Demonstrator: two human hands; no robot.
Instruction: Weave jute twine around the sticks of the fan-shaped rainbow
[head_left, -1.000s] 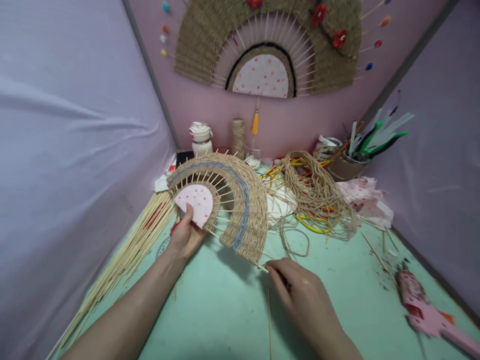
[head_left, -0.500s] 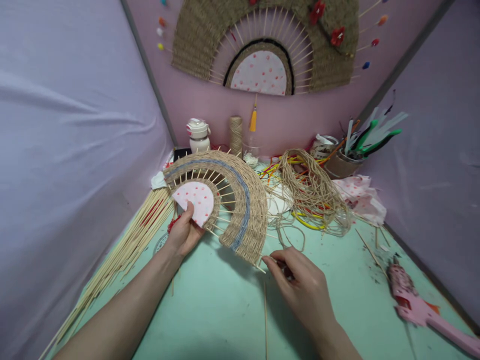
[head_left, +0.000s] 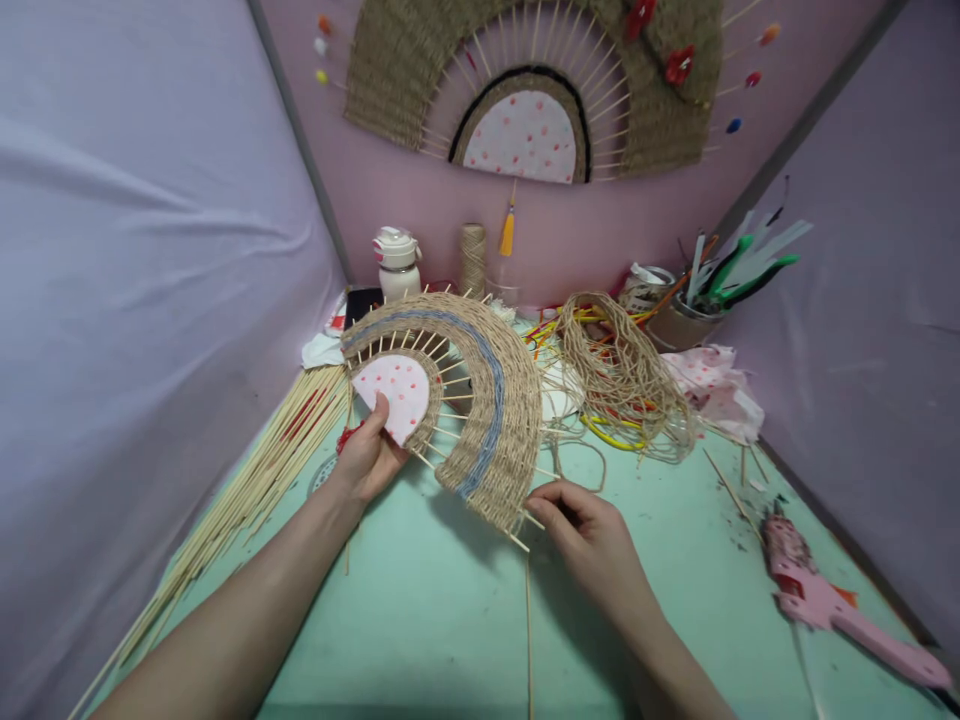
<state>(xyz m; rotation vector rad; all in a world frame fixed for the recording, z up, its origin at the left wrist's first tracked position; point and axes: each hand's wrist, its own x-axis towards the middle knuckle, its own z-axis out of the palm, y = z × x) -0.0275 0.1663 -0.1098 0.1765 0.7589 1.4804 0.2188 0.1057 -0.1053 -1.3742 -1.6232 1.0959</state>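
Observation:
My left hand (head_left: 371, 455) is closed around the inner part of a woven fan (head_left: 517, 430), its thumb on a white half-round patch (head_left: 401, 390) with pink dots. Thin sticks radiate through the tan twine weave, which carries a blue braided band (head_left: 495, 400). Beside the fan's lower right edge, my right hand (head_left: 581, 520) pinches what looks like a strand of twine, mostly hidden by the fingers. Two stick ends stick out just left of these fingers. Behind that hand, a loose loop of twine (head_left: 604, 470) lies on the table.
A bundle of thin sticks (head_left: 247, 500) lies left. At the back stand a white bottle (head_left: 397, 265), a twine spool (head_left: 472, 260) and a tin of tools (head_left: 682, 325). Tangled twine (head_left: 630, 380) and a pink glue gun (head_left: 817, 600) lie right. A larger fan (head_left: 660, 120) hangs behind.
My right hand has moved up slightly and closer along the fan's edge, and a second stick end now shows beside its fingers. The left hand still holds the fan.

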